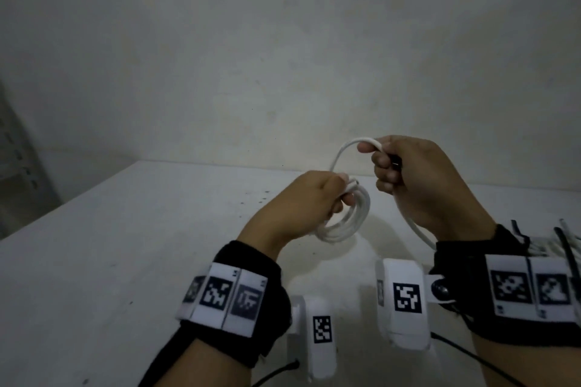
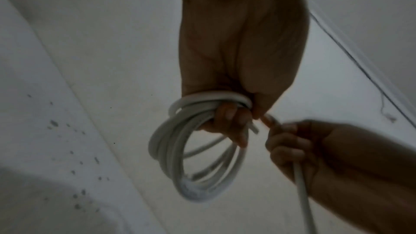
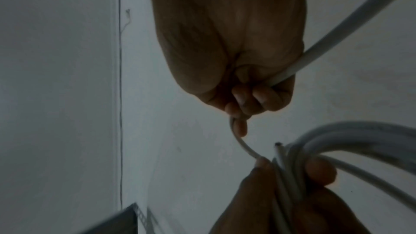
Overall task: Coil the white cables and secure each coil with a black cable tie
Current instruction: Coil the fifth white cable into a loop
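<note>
Wrist bands (image 1: 224, 300): black straps with white coded tags on both forearms, nearest the lens; white camera pods (image 1: 403, 302) hang under each wrist.
Left hand (image 1: 301, 201): fingers curled round the top of the cable coil, clamping the loops together, raised above the table.
Cable coil (image 1: 345, 220): several white loops hanging below the left hand, clear of the table top; one cut end (image 2: 254, 128) pokes out beside the fingers.
Right hand (image 1: 412, 179): just right of the coil and slightly higher, fist closed on the free run of white cable (image 1: 341, 152); that run arches from the coil over to the thumb, passes through the fist and trails down toward the right wrist (image 1: 419, 232).
Table (image 1: 125, 245): white, lightly speckled with dark spots left of the coil.
Loose bundle (image 1: 562, 239): black and white strands right of the coil, at the frame edge; too blurred to identify.
Wall (image 1: 283, 56): plain pale, behind the coil.
</note>
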